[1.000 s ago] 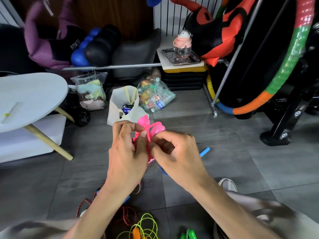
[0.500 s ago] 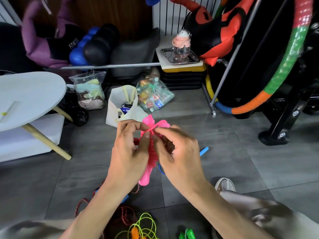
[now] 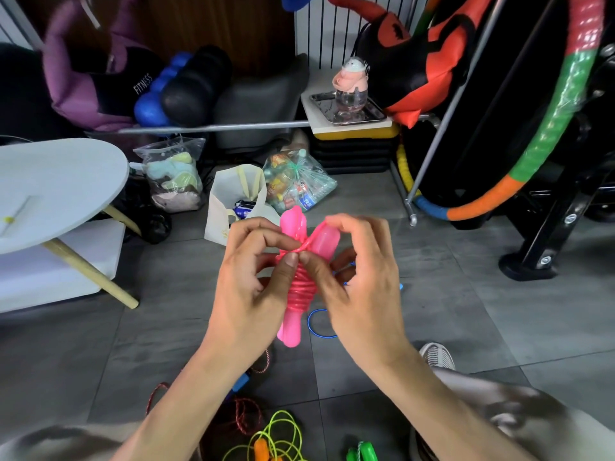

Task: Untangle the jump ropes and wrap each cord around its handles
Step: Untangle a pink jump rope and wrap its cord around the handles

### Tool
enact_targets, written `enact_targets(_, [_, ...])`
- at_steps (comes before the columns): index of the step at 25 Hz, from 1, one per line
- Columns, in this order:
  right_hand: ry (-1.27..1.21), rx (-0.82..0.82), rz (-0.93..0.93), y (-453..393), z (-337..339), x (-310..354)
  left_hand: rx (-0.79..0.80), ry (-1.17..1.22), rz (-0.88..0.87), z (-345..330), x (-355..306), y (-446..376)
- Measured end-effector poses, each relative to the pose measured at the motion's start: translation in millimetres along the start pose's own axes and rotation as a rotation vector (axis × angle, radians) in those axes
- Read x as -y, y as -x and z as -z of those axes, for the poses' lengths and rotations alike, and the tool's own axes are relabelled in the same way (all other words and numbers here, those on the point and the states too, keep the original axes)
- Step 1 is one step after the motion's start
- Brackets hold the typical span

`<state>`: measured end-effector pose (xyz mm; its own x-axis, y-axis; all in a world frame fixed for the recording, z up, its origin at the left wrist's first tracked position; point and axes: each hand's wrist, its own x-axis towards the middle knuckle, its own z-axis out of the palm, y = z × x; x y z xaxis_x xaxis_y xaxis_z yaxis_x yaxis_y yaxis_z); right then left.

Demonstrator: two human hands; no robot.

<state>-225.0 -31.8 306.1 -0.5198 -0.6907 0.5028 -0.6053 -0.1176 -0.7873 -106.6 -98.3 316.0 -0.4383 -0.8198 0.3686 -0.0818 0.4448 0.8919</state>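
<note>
While the left hand (image 3: 256, 287) grips the wrapped pink jump rope handles (image 3: 294, 294) above the floor, the right hand (image 3: 359, 277) fingers pinch the pink cord end (image 3: 311, 239). Next, I think, it needs tucking in tight.

Pink jump rope (image 3: 294, 291), cord-wrapped handles.
</note>
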Motion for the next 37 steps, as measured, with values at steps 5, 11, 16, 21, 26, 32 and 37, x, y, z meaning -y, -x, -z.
enact_targets(5, [0.393,0.135,0.158,-7,7,-8,0.003,-0.072,-0.04,1,4,1])
enact_targets(11, [0.202,0.29,0.197,-24,22,-16,0.04,-0.081,-0.112,1,4,4])
enact_targets(16, [-0.029,0.246,-0.044,-18,19,-13,0.108,0.01,-0.037,-3,5,6])
enact_targets(21, [-0.114,0.258,-0.181,-19,21,-2,0.111,0.008,0.012,-13,3,9])
enact_targets(26, [-0.176,0.33,-0.268,-29,34,-5,0.064,-0.097,-0.089,-10,11,7])
enact_targets(32, [0.083,0.419,-0.265,-26,32,-9,0.107,-0.308,-0.194,-15,14,11])
enact_targets(37, [-0.053,0.411,-0.207,-29,37,-10,0.109,-0.317,-0.162,-11,12,7])
